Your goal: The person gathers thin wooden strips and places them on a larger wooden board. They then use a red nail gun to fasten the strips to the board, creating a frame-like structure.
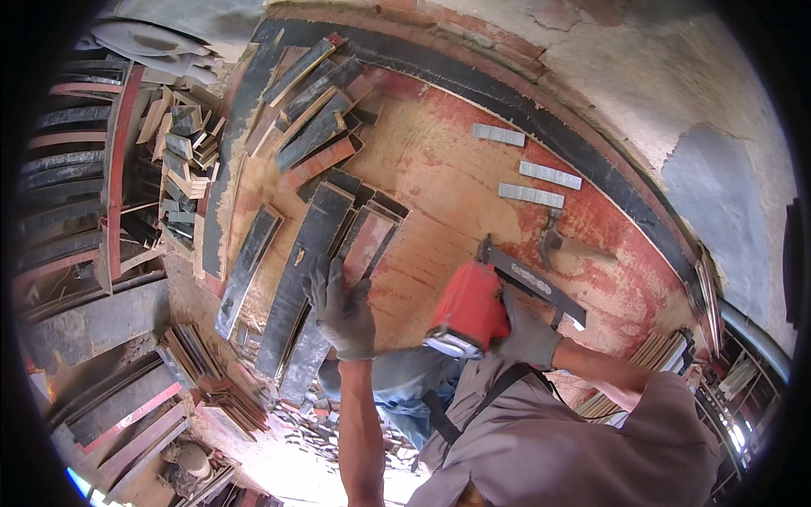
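In my right hand, gloved in grey, is a red nail gun with a long black magazine. Its nose points away from me over the worn wooden worktop. My left hand, also gloved, has its fingers stretched and thumb apart. It lies over or just above the long dark board; whether it touches is unclear. Beside its fingertips is a shorter board with a reddish face. Another narrow dark board lies to the left. A claw hammer rests beyond the gun.
Several silvery nail strips, one being this strip, lie near the far rim. Stacked board offcuts occupy the far left of the worktop. Past its left edge are piled wood blocks and a rack of panels. A wall stands behind.
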`<control>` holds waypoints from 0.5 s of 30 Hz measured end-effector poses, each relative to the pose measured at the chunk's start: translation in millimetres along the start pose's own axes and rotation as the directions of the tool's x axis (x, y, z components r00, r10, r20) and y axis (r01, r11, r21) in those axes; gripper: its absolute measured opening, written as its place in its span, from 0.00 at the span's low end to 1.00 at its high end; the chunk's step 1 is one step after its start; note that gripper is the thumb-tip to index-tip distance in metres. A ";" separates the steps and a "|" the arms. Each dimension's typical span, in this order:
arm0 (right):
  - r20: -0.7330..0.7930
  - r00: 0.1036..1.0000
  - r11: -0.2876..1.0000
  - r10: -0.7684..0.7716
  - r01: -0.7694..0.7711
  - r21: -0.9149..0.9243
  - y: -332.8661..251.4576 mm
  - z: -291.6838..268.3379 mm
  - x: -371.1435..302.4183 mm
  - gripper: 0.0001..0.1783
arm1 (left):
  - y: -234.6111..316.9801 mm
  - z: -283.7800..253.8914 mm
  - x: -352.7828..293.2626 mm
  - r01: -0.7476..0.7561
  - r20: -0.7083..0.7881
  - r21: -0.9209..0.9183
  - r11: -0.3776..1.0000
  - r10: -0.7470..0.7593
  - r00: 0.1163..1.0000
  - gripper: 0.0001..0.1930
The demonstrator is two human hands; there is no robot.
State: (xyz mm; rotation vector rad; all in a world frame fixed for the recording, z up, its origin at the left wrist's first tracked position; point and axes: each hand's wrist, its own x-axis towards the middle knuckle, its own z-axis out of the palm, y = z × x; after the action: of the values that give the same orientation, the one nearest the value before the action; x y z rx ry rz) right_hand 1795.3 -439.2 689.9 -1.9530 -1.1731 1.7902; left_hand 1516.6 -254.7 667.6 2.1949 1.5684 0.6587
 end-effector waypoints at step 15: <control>-0.038 0.989 0.983 -0.146 0.149 0.108 38.2 -33.4 -8.4 0.51 | 5.6 0.4 0.4 0.008 -0.024 0.017 1.000 -0.007 1.000 0.27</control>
State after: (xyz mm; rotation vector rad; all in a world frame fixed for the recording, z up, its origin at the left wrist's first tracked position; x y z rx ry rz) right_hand 1841.5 -458.7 678.2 -1.7765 -1.1512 1.7074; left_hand 1521.3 -256.1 670.3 2.2003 1.5991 0.6741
